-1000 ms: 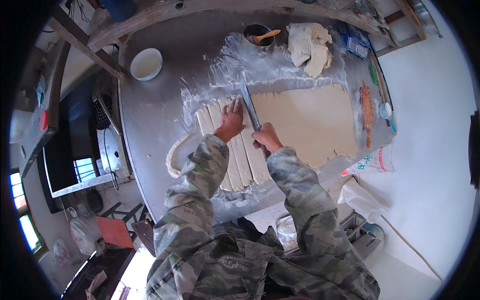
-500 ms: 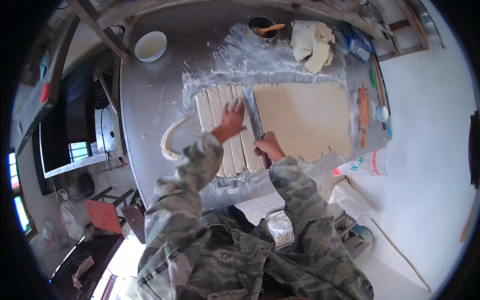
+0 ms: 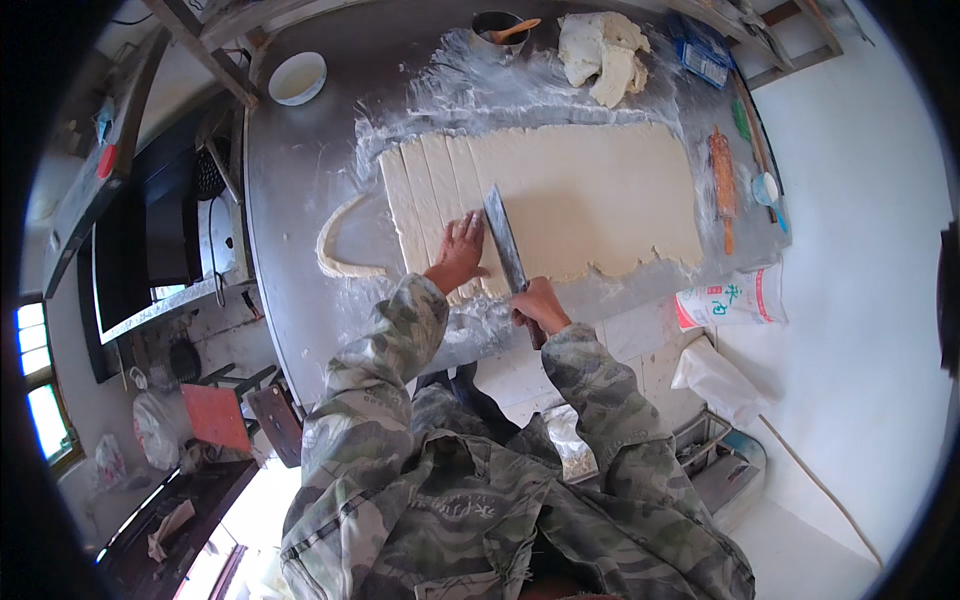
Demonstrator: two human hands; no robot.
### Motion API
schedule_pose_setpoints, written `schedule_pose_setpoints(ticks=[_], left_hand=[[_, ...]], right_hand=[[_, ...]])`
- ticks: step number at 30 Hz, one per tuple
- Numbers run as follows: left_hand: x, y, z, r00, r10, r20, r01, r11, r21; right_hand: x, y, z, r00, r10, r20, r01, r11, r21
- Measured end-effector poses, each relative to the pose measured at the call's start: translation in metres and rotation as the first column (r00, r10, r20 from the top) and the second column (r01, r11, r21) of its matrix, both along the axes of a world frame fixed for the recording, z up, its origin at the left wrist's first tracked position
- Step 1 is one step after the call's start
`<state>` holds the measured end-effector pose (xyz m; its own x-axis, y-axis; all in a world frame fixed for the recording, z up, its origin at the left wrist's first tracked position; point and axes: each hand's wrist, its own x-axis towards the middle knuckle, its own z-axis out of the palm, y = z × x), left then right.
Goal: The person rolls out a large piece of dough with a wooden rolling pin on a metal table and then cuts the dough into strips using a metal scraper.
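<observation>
A wide, pale sheet of rolled dough (image 3: 600, 195) lies on the floured table, its left part scored by several lengthwise cuts into strips. My right hand (image 3: 540, 304) is wrapped around the dark handle of a long-bladed knife (image 3: 506, 240). The blade lies over the near half of the dough, its tip short of the far edge. Just left of the blade, my left hand (image 3: 460, 252) rests on the strips near the front edge, fingers stretched out and holding nothing. A thin curved dough scrap (image 3: 330, 245) lies left of the sheet.
At the back stand a white bowl (image 3: 298, 79), a dark pot (image 3: 488, 42) with a wooden-handled utensil, and a dough lump (image 3: 603, 55). A rolling pin (image 3: 723, 185) and a small scoop (image 3: 766, 190) lie right. A white sack (image 3: 735, 298) leans beyond the table's front-right edge.
The knife has slid back toward me, its tip leaving the dough's far edge. My left hand has moved nearer the front edge of the dough. The whole view has shifted slightly.
</observation>
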<state>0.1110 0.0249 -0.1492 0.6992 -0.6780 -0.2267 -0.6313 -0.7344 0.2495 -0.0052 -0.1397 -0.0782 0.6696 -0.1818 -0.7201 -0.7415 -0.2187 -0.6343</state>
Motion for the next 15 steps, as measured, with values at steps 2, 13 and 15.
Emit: schedule_pose_setpoints(ticks=[2,13,15], left_hand=[[0.002,-0.007,0.002,1.0,-0.005,0.004,0.005,0.999,-0.033],[0.013,-0.034,0.018,0.939,0.283,-0.194,-0.34,0.852,-0.399],[0.003,-0.043,0.018,0.94,0.301,-0.162,-0.341,0.807,-0.481]], right_hand=[[-0.018,-0.008,-0.004,0.999,-0.035,0.04,0.035,0.999,0.004],[-0.041,0.012,-0.034,0.998,0.032,0.047,-0.026,0.993,-0.116],[-0.05,0.004,-0.061,0.997,0.04,0.059,-0.026,0.974,-0.223]])
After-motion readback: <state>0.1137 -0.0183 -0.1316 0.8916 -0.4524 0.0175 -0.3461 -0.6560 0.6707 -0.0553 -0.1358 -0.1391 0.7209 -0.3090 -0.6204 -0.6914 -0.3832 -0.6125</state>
